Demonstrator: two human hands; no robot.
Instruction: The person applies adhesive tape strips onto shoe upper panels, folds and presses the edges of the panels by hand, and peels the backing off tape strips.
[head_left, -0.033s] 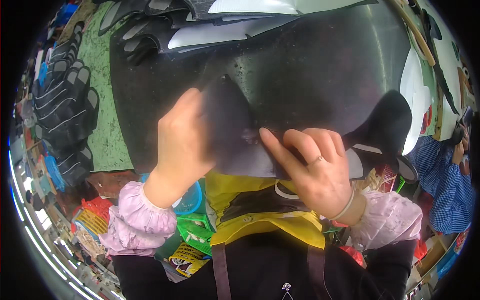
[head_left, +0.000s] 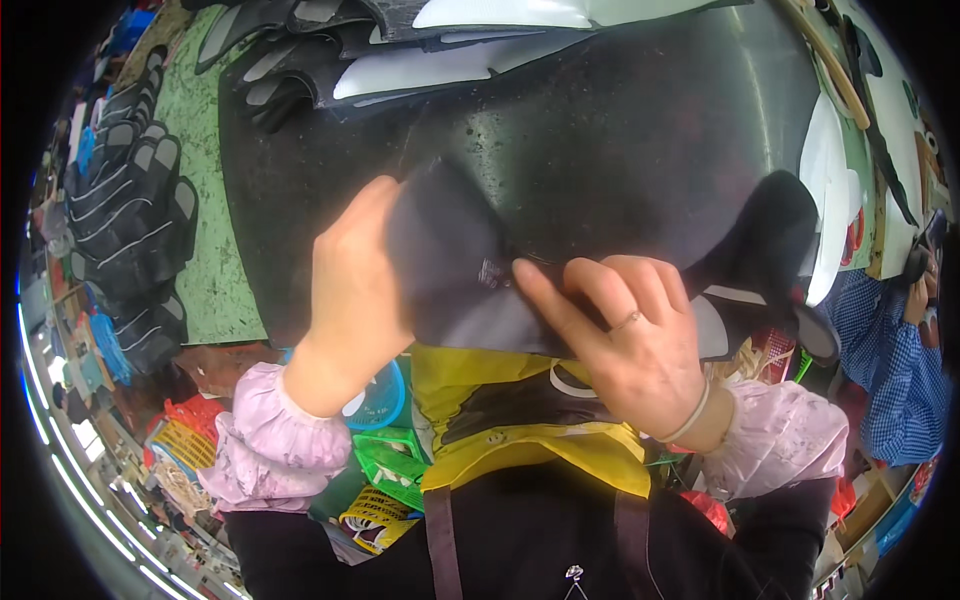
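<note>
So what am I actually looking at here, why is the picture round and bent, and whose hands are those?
There is no machine here. A person wears a wide fisheye camera on the head, looking down, so the picture is round and straight edges bend near the rim. The two bare hands are that person's own, with pink sleeves coming up from the lower edge. The left hand and the right hand together grip a dark, flexible cut piece, like thin leather or rubber sheet. It is held over a large black mat on a green worktable. Stacked black and grey gloves lie at the left, and white cut pieces at the top. At the far right, another person's blue checked sleeve shows.
</note>
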